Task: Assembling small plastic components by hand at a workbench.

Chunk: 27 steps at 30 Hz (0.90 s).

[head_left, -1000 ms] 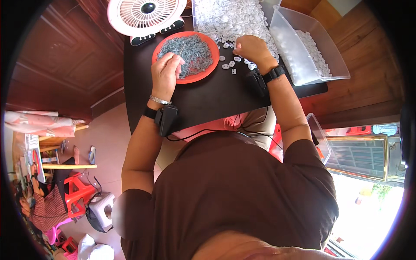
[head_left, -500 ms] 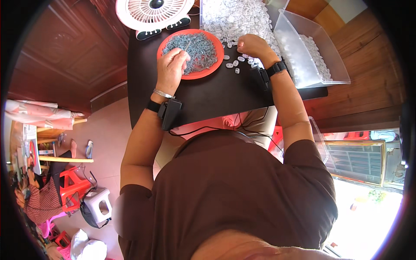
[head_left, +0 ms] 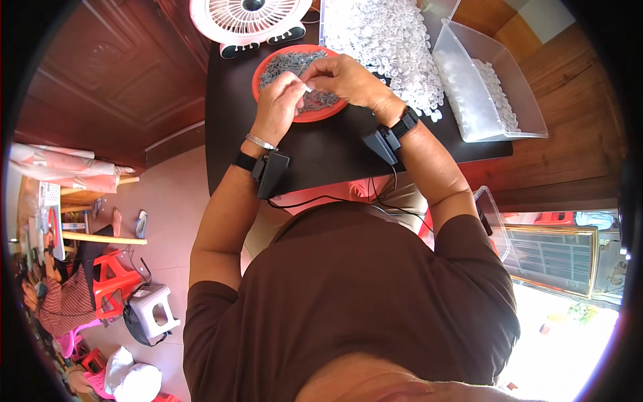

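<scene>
My left hand (head_left: 279,100) and my right hand (head_left: 348,82) meet fingertip to fingertip above a round orange-red dish (head_left: 315,118). A heap of thin grey metal pieces (head_left: 284,65), like screws or nails, fills that dish. My right hand is closed in a pinch on a small white plastic piece (head_left: 308,88) that shows between the fingertips of both hands. The left fingers are pinched too; what they hold besides is too small to make out. Many similar white pieces (head_left: 382,33) with holes lie in a large pile to the right of the dish.
A white fan (head_left: 251,13) stands behind the dish on the dark table (head_left: 321,157). At the table's right, a clear plastic bin (head_left: 522,94) lies tilted with more white pieces. Black cables (head_left: 308,199) run from my wrist devices. Stools (head_left: 153,311) and another person stand lower left.
My right hand has moved left from the white pile to meet my left hand over the dish. My left hand stays over the dish, pinched. The whole view has shifted slightly.
</scene>
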Available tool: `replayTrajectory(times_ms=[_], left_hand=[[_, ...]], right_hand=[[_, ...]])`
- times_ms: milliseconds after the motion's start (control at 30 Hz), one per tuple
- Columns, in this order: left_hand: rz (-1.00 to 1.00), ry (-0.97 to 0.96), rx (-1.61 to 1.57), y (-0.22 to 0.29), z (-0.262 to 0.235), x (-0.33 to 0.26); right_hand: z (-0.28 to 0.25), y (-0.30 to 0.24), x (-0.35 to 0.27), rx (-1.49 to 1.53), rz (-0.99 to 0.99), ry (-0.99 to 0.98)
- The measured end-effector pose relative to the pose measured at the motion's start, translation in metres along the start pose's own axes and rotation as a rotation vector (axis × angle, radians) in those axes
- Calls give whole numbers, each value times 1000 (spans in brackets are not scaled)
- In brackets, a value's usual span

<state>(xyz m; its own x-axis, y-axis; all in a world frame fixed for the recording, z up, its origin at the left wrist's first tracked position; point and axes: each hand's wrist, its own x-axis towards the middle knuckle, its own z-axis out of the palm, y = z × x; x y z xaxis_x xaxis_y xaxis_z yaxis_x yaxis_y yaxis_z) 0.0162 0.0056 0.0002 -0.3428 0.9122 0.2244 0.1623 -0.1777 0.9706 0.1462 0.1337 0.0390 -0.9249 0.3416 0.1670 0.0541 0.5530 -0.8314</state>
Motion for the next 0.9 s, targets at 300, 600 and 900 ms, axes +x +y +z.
replayTrajectory(times_ms=[300, 600, 900], left_hand=[[-66, -18, -21, 3, -6, 2], [-147, -55, -201, 5, -15, 3], [-146, 84, -284, 5, -15, 3]], right_hand=[[6, -2, 7, 66, -46, 65], [3, 16, 12, 383, 168, 23], [30, 18, 5, -473, -239, -15]])
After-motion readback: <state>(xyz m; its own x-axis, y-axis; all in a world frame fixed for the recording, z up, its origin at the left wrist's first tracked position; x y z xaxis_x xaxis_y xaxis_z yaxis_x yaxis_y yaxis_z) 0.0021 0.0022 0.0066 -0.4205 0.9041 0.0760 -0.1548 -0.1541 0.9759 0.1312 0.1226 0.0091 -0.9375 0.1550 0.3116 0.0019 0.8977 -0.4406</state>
